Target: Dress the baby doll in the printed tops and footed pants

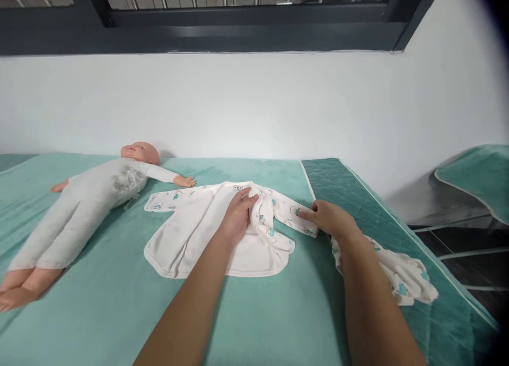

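A white baby shirt (191,233) with a small teal and red print lies spread open on the bed, its plain inside facing up and its sleeves stretched to both sides. My left hand (237,215) pinches the shirt's right front edge near the neckline. At the end of the right sleeve (287,209), my right hand (332,216) is closed on the cuff, thumb and finger together. Partly hidden behind my right forearm is a crumpled white printed baby garment (405,276).
A baby doll (95,196) with a white cloth body lies on its back at the left. Teal bedding (278,313) covers the bed, with a darker quilted strip on the right. Behind stands a white wall (238,106) under a barred window. Another teal-covered surface (477,175) is at far right.
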`<move>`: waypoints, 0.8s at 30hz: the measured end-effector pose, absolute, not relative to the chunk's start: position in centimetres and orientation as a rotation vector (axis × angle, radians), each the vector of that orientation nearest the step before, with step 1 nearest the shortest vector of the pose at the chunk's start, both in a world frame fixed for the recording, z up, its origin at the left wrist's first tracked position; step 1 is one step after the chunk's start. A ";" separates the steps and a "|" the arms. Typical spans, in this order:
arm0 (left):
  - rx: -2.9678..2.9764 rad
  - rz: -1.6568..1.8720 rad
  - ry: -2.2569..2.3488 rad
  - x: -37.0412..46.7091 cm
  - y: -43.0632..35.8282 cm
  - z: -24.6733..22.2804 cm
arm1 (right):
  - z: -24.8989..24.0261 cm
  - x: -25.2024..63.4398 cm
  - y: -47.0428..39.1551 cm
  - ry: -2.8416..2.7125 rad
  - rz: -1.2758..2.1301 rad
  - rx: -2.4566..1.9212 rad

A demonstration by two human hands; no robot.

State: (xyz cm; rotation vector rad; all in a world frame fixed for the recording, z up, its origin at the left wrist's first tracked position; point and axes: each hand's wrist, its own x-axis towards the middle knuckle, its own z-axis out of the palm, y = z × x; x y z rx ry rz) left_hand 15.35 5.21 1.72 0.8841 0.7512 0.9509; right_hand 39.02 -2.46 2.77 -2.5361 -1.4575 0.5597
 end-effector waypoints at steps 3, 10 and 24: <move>0.897 0.945 0.750 15.3 5.3 1.5 | 2.4 40.1 -2.5 -1.506 0.657 -2.402; 1.013 0.899 0.764 15.5 5.5 0.7 | 0.5 41.4 -0.6 -0.944 0.151 -2.298; 0.939 0.821 0.755 14.7 4.3 2.1 | 0.8 40.8 -1.4 -1.016 0.272 -2.473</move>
